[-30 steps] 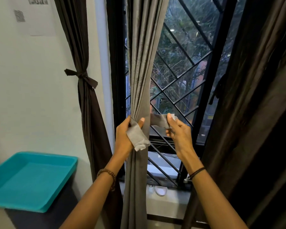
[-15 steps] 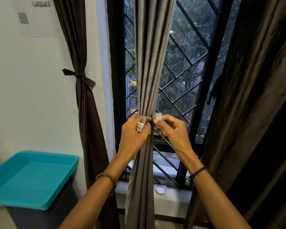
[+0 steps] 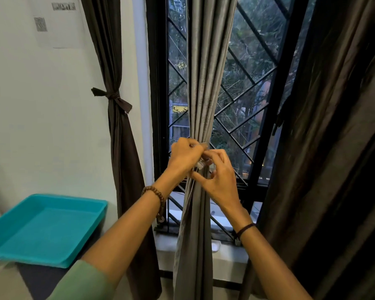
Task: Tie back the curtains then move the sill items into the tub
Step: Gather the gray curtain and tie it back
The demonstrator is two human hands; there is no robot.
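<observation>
A person stands at a black-framed window with a diamond-pattern grille (image 3: pixel 247 105). A grey pleated curtain (image 3: pixel 206 94) hangs down the middle of the window, gathered into a narrow bunch at hand height. The left hand (image 3: pixel 185 155) and the right hand (image 3: pixel 220 178) meet at the front of that bunch, touching each other. The fingers (image 3: pixel 206 177) of both hands are curled and pinch a pale grey fabric tie band (image 3: pixel 200 164) against the curtain. Only small bits of the band show between the hands, so how far it is knotted cannot be told.

To the left, a dark brown curtain (image 3: pixel 117 126) hangs against the white wall, cinched by a knotted dark brown fabric tie (image 3: pixel 114 97). Another dark brown curtain (image 3: pixel 333 148) hangs loose on the right.

Below the window runs a pale stone sill (image 3: pixel 230 259). On it lies a small white item (image 3: pixel 215 245), partly hidden behind the grey curtain; what it is cannot be made out.

A teal rectangular plastic tub (image 3: pixel 80 245) sits on a dark bench (image 3: pixel 41 278) at lower left, well apart from the sill.

The left wrist wears a brown bead bracelet (image 3: pixel 155 192) and the right wrist wears a thin black band (image 3: pixel 245 229).
</observation>
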